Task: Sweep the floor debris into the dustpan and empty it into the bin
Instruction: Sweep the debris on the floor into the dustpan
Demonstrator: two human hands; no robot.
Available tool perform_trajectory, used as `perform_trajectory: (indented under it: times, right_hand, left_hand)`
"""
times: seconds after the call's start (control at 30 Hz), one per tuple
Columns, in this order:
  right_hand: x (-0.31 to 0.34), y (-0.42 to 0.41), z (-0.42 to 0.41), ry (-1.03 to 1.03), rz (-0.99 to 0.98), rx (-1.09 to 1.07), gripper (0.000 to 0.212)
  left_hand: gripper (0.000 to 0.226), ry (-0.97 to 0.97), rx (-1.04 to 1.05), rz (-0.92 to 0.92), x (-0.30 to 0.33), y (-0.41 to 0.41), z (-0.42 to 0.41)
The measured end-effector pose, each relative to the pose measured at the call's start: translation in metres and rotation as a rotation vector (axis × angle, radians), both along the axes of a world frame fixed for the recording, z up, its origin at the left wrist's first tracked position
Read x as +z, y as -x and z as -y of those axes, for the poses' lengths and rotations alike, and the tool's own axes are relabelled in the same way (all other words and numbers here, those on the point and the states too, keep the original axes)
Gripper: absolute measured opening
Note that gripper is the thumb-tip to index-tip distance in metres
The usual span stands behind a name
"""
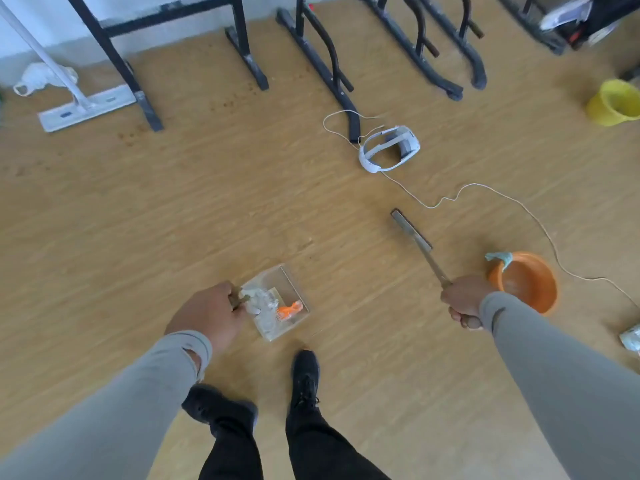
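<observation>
Left hand (pixel 207 313) first: fingers curled tight round the short handle of the dustpan (pixel 277 303), holding it out in front of the feet, level enough that nothing spills. That looks deliberate, because the pan is already loaded. Inside it sits a crumpled white wad (pixel 258 299) and an orange scrap (pixel 290 310), both well inside the clear walls. Whether the pan rests on the floor (pixel 207 202) or hangs just above it, I cannot tell from this angle.

Over to the right hand (pixel 464 301): wrapped firmly round the top of the broom (pixel 420 244) handle, the stick slanting away and down, the narrow dark head set near the boards well apart from the pan. It looks parked rather than sweeping, kept out of the way.

Moving outward, an orange basin (pixel 526 282) with a pale cloth (pixel 500 259) draped on its rim stands just beside the right wrist. Further off, up by the right edge, a yellow bin (pixel 613 102) waits, and I judge that the likely place for tipping out. Between lie a white headset (pixel 389 148) and its cable (pixel 485 188) trailing across the boards, something to step round. Another pale scrap (pixel 630 337) lies at the right edge, possibly debris not yet gathered.
</observation>
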State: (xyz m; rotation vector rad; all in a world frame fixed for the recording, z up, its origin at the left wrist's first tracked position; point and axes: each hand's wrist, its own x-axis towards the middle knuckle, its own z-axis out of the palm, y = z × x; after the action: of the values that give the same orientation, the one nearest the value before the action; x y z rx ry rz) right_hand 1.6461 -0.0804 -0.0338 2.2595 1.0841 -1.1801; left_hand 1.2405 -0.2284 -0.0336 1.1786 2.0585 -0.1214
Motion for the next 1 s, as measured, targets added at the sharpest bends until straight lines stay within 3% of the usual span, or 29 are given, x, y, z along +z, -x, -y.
perform_trajectory:
  times: [0.13, 0.3, 0.4, 0.5, 0.73, 0.87, 1.0]
  right_hand:
    - [-0.016, 0.015, 0.014, 0.15, 0.033, 0.126, 0.023]
    - [0.013, 0.021, 0.085, 0.248, -0.131, 0.298, 0.025]
    - [0.052, 0.014, 0.111, 0.315, -0.342, 0.109, 0.049]
    - [0.079, -0.006, 0.109, 0.366, -0.421, -0.029, 0.052]
    - [0.107, 0.008, 0.091, 0.18, -0.377, 0.05, 0.045]
    - [0.081, 0.043, 0.041, 0.037, -0.285, 0.185, 0.044]
    - [0.036, 0.099, -0.01, -0.025, -0.184, 0.339, 0.029]
  left_hand:
    - [0.017, 0.008, 0.008, -0.05, 0.0, 0.011, -0.01]
    - [0.021, 0.015, 0.002, -0.053, 0.001, 0.011, -0.009]
    - [0.021, 0.025, 0.036, -0.03, 0.003, 0.008, -0.01]
    - [0.025, 0.055, 0.04, -0.031, 0.007, 0.01, -0.008]
    - [0.011, 0.012, 0.144, 0.036, 0.01, 0.025, 0.018]
    - [0.012, -0.045, 0.371, 0.031, 0.014, 0.045, 0.038]
    - [0.013, -0.034, 0.482, 0.018, 0.005, 0.052, 0.046]
